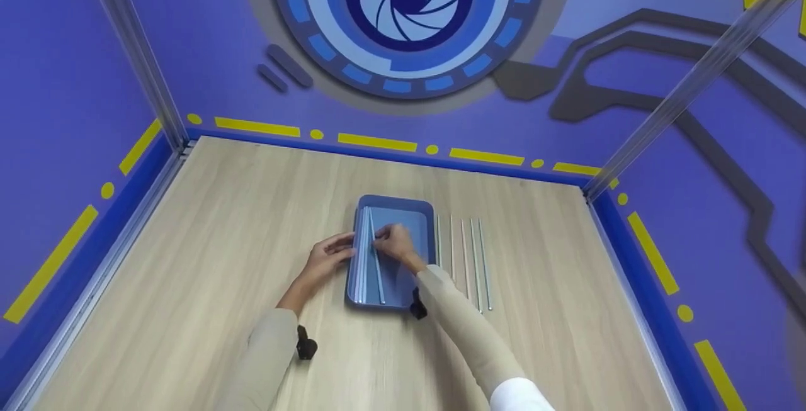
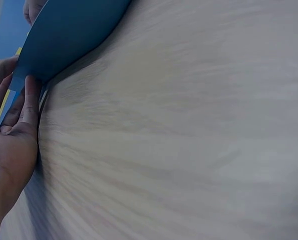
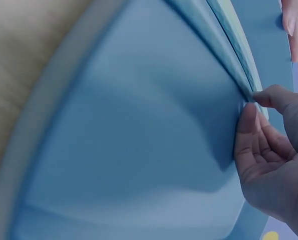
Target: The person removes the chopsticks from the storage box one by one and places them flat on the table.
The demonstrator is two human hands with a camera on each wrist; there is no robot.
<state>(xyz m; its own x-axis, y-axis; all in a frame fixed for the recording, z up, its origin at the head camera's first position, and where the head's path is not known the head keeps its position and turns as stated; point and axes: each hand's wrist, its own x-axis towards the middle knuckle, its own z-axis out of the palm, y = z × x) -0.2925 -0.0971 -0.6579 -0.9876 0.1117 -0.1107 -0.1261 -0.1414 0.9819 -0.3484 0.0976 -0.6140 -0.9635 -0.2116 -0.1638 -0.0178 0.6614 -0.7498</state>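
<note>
A shallow blue-grey tray [image 1: 409,282] lies lengthwise on the table, with several thin, shiny sticks, perhaps metal chopsticks, side by side along its left wall. Over the tray, my right hand [image 1: 395,242] pinches one thin stick [image 1: 380,279] between thumb and fingertips. That stick slants slightly beside the others, as the right wrist view also shows at the pinching hand [image 3: 269,150]. My left hand [image 1: 324,266] holds the tray's left rim; in the left wrist view, part of this hand [image 2: 13,145] lies against the outer wall [image 2: 68,40], and other fingertips are hidden behind the edge.
Several more thin sticks [image 1: 466,260] lie roughly parallel on the wooden table [image 1: 252,209], right of the tray. Blue printed walls [image 1: 208,84] and metal frame bars [image 1: 135,52] bound the table at the back and sides.
</note>
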